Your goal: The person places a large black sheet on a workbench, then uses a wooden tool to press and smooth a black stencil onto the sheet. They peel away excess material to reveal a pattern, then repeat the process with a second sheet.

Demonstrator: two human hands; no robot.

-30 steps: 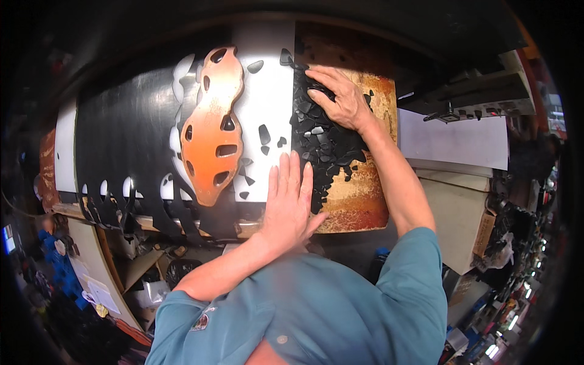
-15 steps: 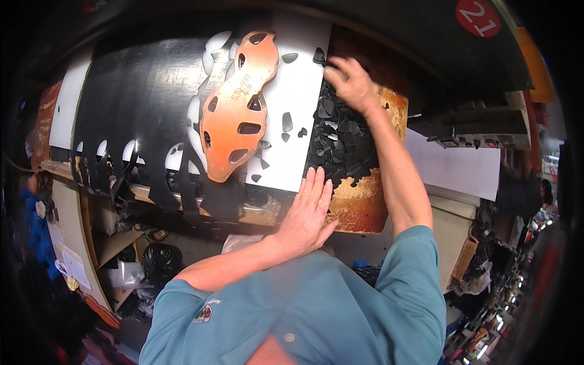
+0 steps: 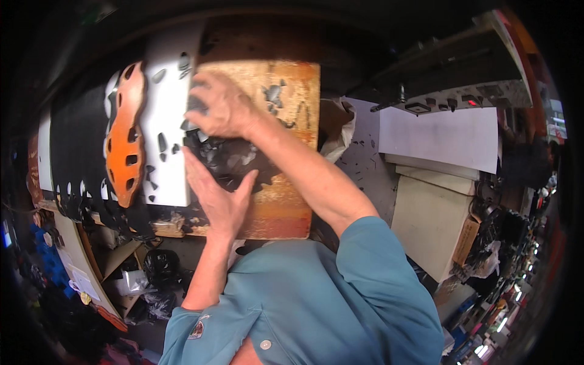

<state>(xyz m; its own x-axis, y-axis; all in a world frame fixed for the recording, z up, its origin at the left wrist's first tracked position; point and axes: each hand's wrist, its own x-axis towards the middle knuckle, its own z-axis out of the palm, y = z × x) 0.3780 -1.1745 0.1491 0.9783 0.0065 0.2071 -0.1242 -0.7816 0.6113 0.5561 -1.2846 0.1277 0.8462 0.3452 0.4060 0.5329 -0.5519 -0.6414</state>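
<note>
Black scraps (image 3: 210,146) now bunch by the right hand (image 3: 222,106), curled, its hold unclear; more wooden board (image 3: 286,207) shows bare; the left hand (image 3: 214,196) rests alongside. Its thumb is spread wide.

A workshop, by every sign: black offcuts (image 3: 213,153) lie on a worn, stained wooden board (image 3: 280,213), beside a black sheet (image 3: 76,134) with strips dangling from its edge and an orange plate (image 3: 125,155) pierced with holes. A control panel (image 3: 490,91) with knobs and a red light (image 3: 468,100) juts in at right, while plastic bags (image 3: 161,264) crowd the space below the worktop.
</note>
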